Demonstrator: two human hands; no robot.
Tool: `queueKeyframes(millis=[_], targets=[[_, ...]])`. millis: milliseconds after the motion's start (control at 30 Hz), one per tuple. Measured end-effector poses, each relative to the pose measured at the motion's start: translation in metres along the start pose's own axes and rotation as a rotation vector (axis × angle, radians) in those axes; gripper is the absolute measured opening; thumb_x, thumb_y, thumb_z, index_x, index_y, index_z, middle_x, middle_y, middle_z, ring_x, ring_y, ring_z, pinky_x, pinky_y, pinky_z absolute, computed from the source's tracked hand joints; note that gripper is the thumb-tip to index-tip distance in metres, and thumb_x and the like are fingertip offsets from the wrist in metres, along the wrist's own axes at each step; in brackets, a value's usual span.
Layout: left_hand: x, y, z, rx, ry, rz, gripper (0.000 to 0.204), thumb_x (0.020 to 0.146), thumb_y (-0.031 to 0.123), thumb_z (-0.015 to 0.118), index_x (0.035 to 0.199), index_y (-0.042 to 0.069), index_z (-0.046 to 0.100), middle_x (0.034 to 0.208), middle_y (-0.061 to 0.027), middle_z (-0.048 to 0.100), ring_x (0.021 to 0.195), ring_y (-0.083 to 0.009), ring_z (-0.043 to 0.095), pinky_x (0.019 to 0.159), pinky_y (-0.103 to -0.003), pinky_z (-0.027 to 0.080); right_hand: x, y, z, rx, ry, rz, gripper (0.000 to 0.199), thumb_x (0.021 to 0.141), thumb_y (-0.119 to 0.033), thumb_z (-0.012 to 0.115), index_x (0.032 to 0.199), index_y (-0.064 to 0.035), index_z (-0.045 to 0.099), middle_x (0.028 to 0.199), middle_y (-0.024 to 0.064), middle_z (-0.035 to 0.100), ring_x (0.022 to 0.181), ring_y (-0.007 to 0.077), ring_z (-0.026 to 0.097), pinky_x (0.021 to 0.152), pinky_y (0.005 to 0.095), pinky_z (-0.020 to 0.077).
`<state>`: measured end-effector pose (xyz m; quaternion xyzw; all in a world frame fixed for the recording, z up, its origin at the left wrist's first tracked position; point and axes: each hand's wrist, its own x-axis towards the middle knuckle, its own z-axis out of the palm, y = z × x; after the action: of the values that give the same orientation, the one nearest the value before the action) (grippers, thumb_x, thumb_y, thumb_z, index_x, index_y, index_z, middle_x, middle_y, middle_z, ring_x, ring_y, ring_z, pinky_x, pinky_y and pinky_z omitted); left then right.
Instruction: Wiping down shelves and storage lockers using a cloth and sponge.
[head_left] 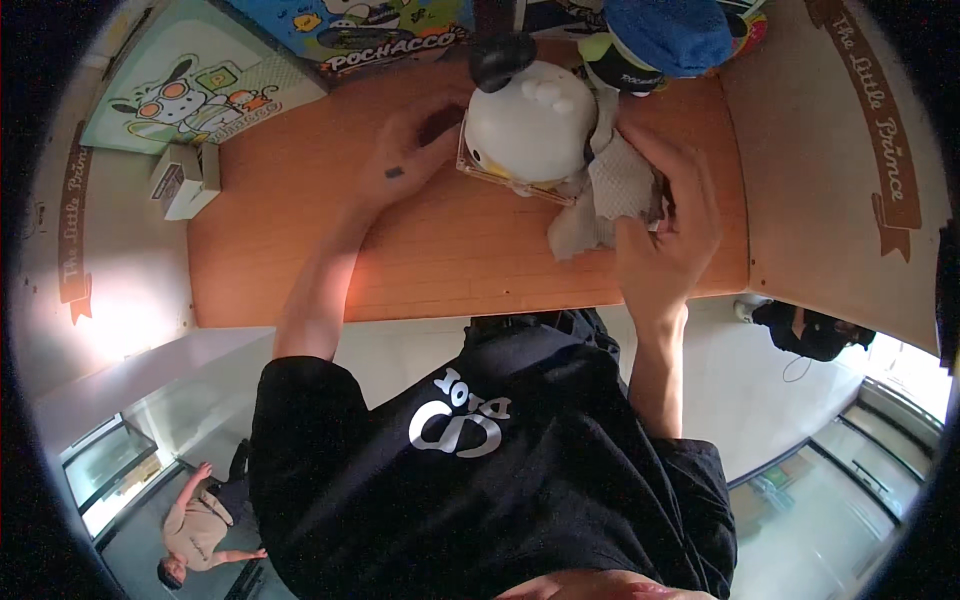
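Note:
A white, round-headed figurine (530, 125) with a black ear stands on the wooden shelf, a thin clear-edged piece showing along its front. My left hand (422, 145) grips the figurine's left side; its fingertips are partly hidden behind it. On the other side, my right hand (672, 205) is closed on a white textured wipe (622, 180), thumb in front and fingers curled behind. The wipe lies against the figurine's right side, and a loose end hangs down toward the shelf's front.
Behind the figurine are a blue picture box (350, 35) and a blue-capped item (668, 38). A cartoon picture panel (190, 95) leans at the left, near small white boxes (185, 182). Side panels (850, 150) flank the wooden shelf (270, 250). Another person (205, 520) is at lower left.

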<state>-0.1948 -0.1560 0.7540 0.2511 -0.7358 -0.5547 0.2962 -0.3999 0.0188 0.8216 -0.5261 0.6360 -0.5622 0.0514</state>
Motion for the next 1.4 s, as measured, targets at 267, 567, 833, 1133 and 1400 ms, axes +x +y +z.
queueKeyframes(millis=[267, 567, 833, 1133, 1400], targets=[[0.000, 0.007, 0.004, 0.039, 0.039, -0.070, 0.032, 0.100, 0.006, 0.062, 0.131, 0.002, 0.064, 0.116, -0.0051, 0.071, 0.099, -0.0135, 0.062, 0.092, -0.026, 0.049, -0.013, 0.025, -0.011, -0.100, 0.214, -0.081, 0.047, 0.062, 0.017, 0.063, 0.101, -0.0037, 0.077, 0.092, 0.0062, 0.070, 0.065, 0.0136, 0.050, 0.059, 0.0256, 0.0413], [-0.002, -0.001, 0.006, 0.014, 0.062, 0.031, 0.031, 0.099, 0.006, 0.063, 0.130, 0.002, 0.065, 0.114, -0.0053, 0.070, 0.099, -0.0147, 0.061, 0.093, -0.027, 0.049, 0.017, 0.017, -0.030, -0.177, 0.231, -0.142, 0.053, 0.068, 0.011, 0.055, 0.115, -0.0061, 0.075, 0.101, 0.0094, 0.074, 0.075, 0.0201, 0.062, 0.067, 0.0286, 0.0496], [0.000, -0.002, 0.004, -0.015, 0.036, 0.006, 0.028, 0.100, 0.007, 0.062, 0.127, 0.002, 0.066, 0.113, -0.0055, 0.071, 0.098, -0.0138, 0.061, 0.092, -0.026, 0.049, 0.010, 0.005, -0.009, 0.030, -0.134, -0.043, 0.062, 0.070, 0.010, 0.054, 0.127, -0.0085, 0.071, 0.121, 0.0114, 0.072, 0.096, 0.0286, 0.068, 0.085, 0.0352, 0.0553], [-0.001, 0.013, 0.003, 0.145, 0.046, -0.116, 0.026, 0.100, 0.008, 0.063, 0.125, 0.003, 0.067, 0.113, -0.0054, 0.071, 0.096, -0.0132, 0.061, 0.089, -0.025, 0.049, -0.001, 0.015, -0.014, 0.083, -0.032, 0.121, 0.058, 0.072, 0.017, 0.054, 0.120, -0.0080, 0.074, 0.106, 0.0076, 0.076, 0.083, 0.0195, 0.066, 0.076, 0.0280, 0.0525], [-0.001, 0.010, 0.004, 0.104, 0.015, 0.145, 0.027, 0.099, 0.007, 0.063, 0.125, 0.003, 0.066, 0.114, -0.0062, 0.071, 0.097, -0.0136, 0.061, 0.090, -0.026, 0.049, -0.007, 0.043, -0.032, 0.005, 0.237, 0.177, 0.057, 0.071, 0.018, 0.054, 0.116, -0.0089, 0.077, 0.104, 0.0044, 0.075, 0.075, 0.0127, 0.058, 0.065, 0.0228, 0.0433]])
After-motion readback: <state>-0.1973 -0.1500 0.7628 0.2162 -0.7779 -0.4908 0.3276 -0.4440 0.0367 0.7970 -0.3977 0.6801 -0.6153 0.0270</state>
